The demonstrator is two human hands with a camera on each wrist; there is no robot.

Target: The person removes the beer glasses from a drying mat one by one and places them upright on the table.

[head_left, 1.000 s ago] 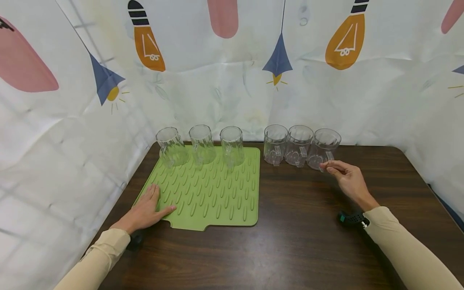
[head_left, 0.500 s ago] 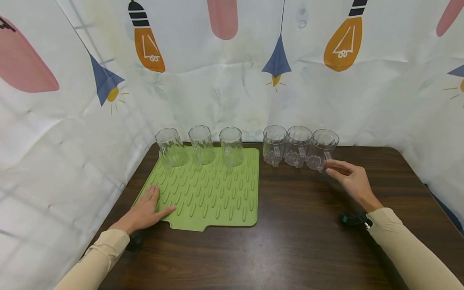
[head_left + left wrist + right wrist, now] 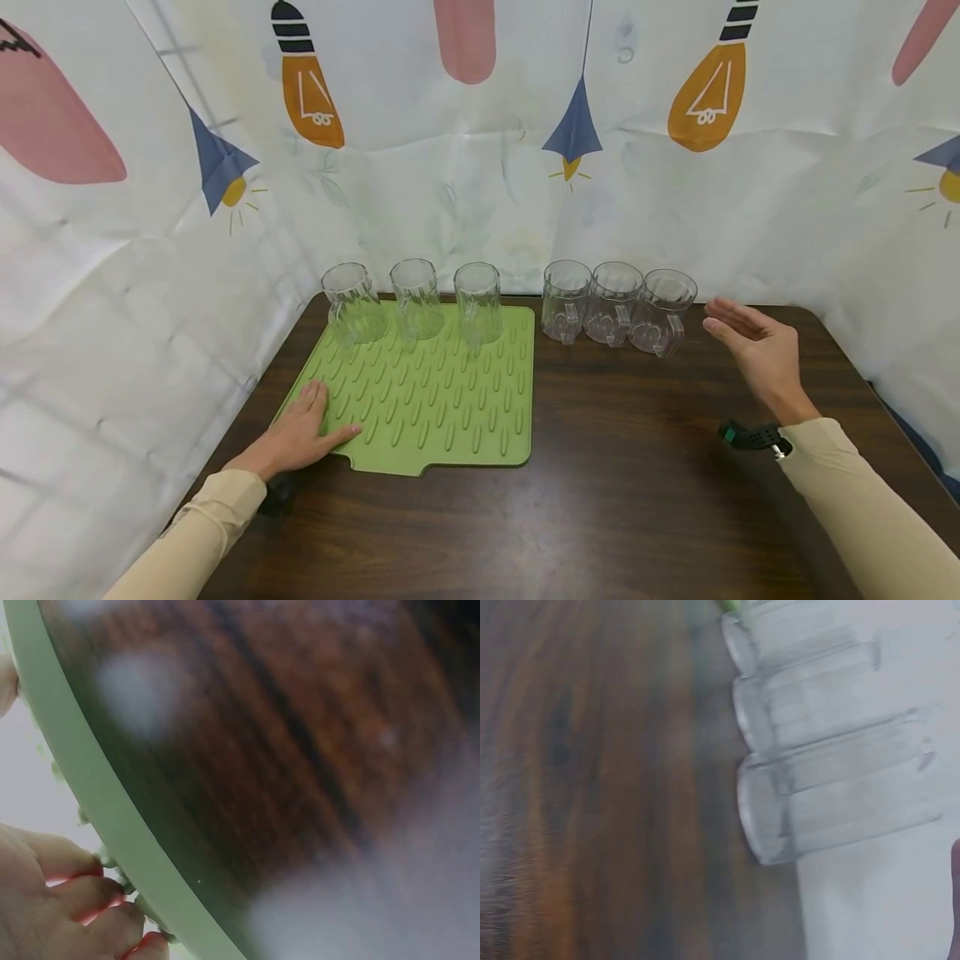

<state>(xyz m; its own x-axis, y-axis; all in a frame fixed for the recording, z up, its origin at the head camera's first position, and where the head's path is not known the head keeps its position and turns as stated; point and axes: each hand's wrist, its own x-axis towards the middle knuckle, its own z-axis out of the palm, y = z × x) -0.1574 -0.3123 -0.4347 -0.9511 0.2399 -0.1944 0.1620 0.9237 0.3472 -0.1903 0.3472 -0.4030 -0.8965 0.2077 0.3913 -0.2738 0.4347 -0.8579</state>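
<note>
My left hand (image 3: 296,433) lies flat on the front left corner of a green drying mat (image 3: 442,400), its thumb spread. In the left wrist view, fingers (image 3: 90,900) rest along the mat's edge. To the right, my right hand (image 3: 761,354) hangs above the table with fingers straight and nothing held. Nearest to it is a clear glass mug (image 3: 663,312), apart from the hand, handle toward the front right. Two more glass mugs, a middle one (image 3: 613,304) and a left one (image 3: 566,304), stand close beside it. The right wrist view shows this mug row (image 3: 840,795), blurred.
Three other clear glasses with handles stand along the mat's back edge: left (image 3: 356,304), middle (image 3: 417,300) and right (image 3: 478,304). A dark wooden table (image 3: 600,500) carries everything. A white patterned curtain (image 3: 465,192) hangs close behind the mugs and along both sides.
My right hand has come off the rightmost mug's handle and moved right and up, its fingers straightening. The mugs keep their places. My left hand stays on the mat.
</note>
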